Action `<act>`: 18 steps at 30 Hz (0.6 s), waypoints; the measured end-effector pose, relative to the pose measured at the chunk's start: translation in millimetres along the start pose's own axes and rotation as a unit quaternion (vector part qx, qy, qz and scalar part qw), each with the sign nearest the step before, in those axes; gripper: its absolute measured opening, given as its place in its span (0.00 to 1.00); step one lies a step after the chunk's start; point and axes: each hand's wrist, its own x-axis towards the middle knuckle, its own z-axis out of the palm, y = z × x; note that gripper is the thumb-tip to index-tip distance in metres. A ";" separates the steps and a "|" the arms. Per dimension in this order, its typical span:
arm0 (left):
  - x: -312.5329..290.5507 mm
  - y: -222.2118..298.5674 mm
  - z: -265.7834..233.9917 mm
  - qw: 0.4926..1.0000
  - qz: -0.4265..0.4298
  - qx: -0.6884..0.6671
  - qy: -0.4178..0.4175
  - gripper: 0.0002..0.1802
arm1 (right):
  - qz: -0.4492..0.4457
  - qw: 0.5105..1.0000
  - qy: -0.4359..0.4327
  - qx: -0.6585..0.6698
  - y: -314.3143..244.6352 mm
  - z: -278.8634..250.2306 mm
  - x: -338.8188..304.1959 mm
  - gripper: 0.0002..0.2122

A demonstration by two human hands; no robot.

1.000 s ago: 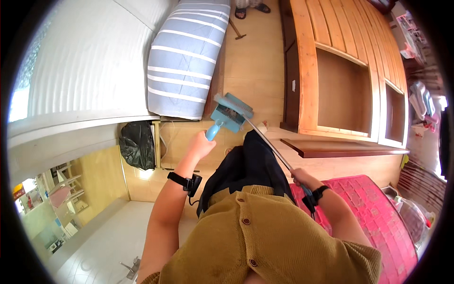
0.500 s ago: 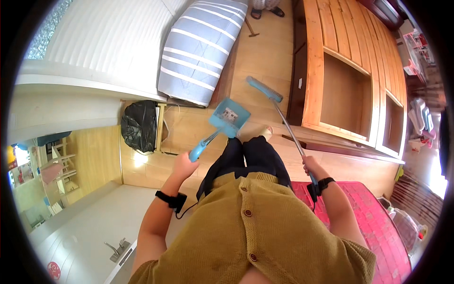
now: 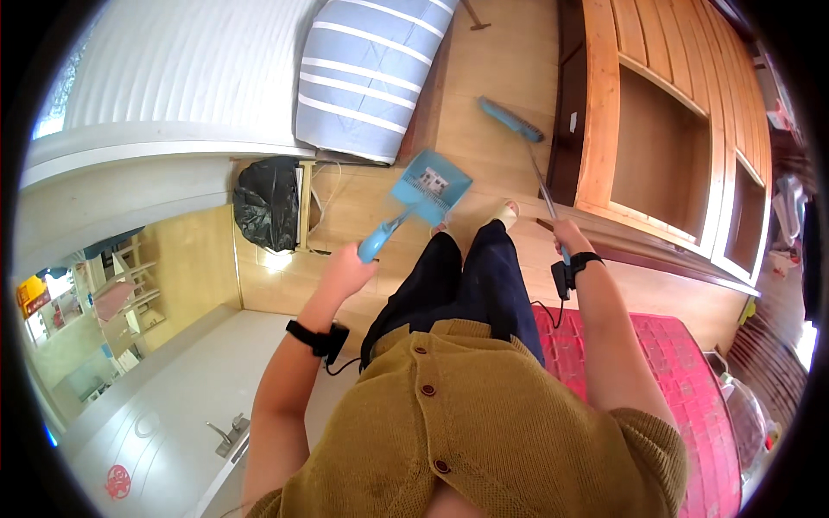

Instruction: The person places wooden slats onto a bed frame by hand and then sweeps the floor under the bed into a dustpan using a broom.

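Left hand: this hand (image 3: 348,271) has its fingers closed around the blue handle of the dustpan (image 3: 449,183).
Right hand: this hand (image 3: 568,237) is wrapped around the grip of the broom (image 3: 541,177).
Dustpan place: ahead of the shoes (image 3: 508,214), over the floor (image 3: 475,73); whether it touches, I cannot tell.
Broom head: the blue head (image 3: 511,118) is farther ahead, to the right, apart from the pan and near the dark cabinet (image 3: 570,155).
Pan advice: in my judgement, its front lip should lie flat on the floor, with the wrist steady.
Broom advice: short, gentle strokes toward the lip seem best; the cabinet edge asks for care.
Pan label: a pale printed patch (image 3: 434,180), too small for reading.
Cabinet tag: a small white piece (image 3: 572,122); no writing is readable.
Red mark: a round one (image 3: 118,482) on the white panel (image 3: 173,423), not legible.
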 end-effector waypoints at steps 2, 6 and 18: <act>23.3 15.6 3.5 1.000 0.019 -0.014 -0.005 0.15 | -0.021 0.991 0.003 -0.133 5.8 10.5 5.3 0.21; 44.9 77.3 -6.9 0.999 0.001 0.007 -0.046 0.14 | -0.056 0.973 -0.067 -0.212 48.0 33.0 -11.2 0.19; 41.9 50.0 6.0 0.997 0.073 -0.005 -0.011 0.12 | 0.030 0.992 -0.117 -0.019 132.1 -13.0 -178.8 0.19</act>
